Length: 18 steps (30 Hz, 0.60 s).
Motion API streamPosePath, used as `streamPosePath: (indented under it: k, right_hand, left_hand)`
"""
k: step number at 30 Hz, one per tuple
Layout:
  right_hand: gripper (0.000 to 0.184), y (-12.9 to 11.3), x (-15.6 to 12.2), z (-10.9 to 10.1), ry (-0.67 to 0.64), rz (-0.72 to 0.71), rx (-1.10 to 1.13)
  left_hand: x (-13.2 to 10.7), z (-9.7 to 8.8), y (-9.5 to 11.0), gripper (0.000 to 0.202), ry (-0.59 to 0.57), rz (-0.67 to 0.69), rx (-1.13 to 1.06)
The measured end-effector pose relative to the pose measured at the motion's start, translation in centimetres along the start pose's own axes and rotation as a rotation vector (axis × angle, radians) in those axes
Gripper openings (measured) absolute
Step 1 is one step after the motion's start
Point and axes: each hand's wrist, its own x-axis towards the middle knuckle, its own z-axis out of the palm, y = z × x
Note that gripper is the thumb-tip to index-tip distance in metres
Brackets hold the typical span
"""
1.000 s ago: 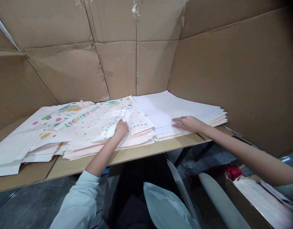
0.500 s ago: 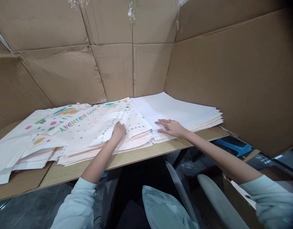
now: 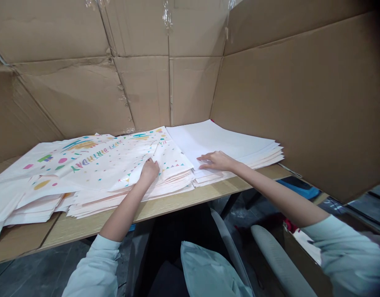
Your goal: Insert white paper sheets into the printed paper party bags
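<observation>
My left hand (image 3: pixel 149 171) is closed on the near edge of a printed sheet (image 3: pixel 94 165) that carries coloured confetti shapes and "HAPPY BIRTHDAY" lettering. The sheet lies over a pile of similar printed sheets (image 3: pixel 174 161), its gripped edge slightly lifted. To the right, my right hand (image 3: pixel 217 161) rests with fingers stretched out on a stack of plain white sheets (image 3: pixel 239 142), near that stack's left front corner. The two stacks lie side by side, nearly touching. My left fingertips are partly hidden.
Both stacks sit on a wooden table (image 3: pixel 174 196), with its front edge close to me. Tall cardboard panels (image 3: pixel 193 90) stand behind and to the right. A chair armrest (image 3: pixel 276 255) and a blue plastic object (image 3: pixel 298 187) are below the table's right side.
The whole view has shifted slightly, so everything sits a little further left. Both hands keep nearly the same places on the sheets.
</observation>
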Motion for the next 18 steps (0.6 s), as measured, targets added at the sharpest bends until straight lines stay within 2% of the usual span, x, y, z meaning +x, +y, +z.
streamPosePath:
  k: [4,11,14,16,18]
  right_hand:
    - [0.056,0.1,0.1,-0.2,-0.019,-0.023,0.008]
    - [0.044,0.7,0.1,0.2,0.068,-0.099,0.055]
    - [0.041,0.6,-0.1,0.3,0.098,-0.081,0.086]
    - [0.039,0.4,-0.2,0.5,0.149,-0.018,0.106]
    - [0.037,0.0,-0.4,0.9,0.23,0.034,0.141]
  left_hand:
    - [0.1,0.0,0.0,0.038,0.005,-0.001,-0.006]
    - [0.3,0.0,-0.2,0.038,0.001,0.001,-0.02]
    - [0.3,0.1,-0.3,0.038,-0.01,0.019,-0.029]
    - [0.3,0.0,-0.3,0.038,0.065,-0.016,-0.064]
    - [0.6,-0.4,0.1,0.036,0.213,-0.043,-0.144]
